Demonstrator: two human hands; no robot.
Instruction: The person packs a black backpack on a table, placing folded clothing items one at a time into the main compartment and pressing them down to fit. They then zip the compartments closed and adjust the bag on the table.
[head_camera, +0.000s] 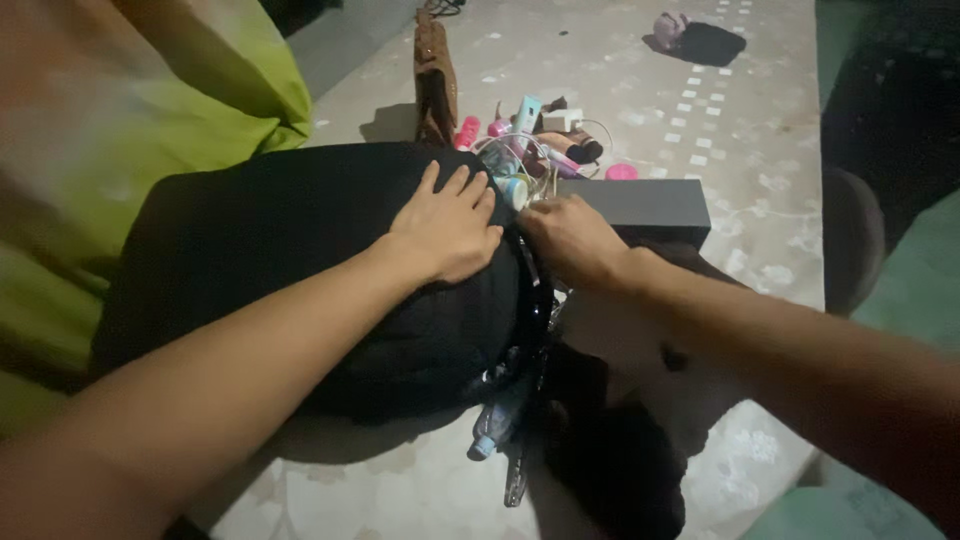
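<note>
A black backpack (290, 260) lies on its side on a patterned table (760, 130). My left hand (447, 228) rests flat on top of it, fingers spread, close to its open edge. My right hand (573, 240) is closed at the bag's zipper edge, pinching something small there; what it grips is hidden by the fingers. A clear plastic bottle (492, 425) sticks out at the bag's lower edge.
Several small cosmetics and tubes (535, 150) lie in a heap behind the bag, next to a dark grey box (650, 205) and a brown pouch (434, 80). A green cloth (150, 120) sits left. A dark bundle (705, 42) lies far back.
</note>
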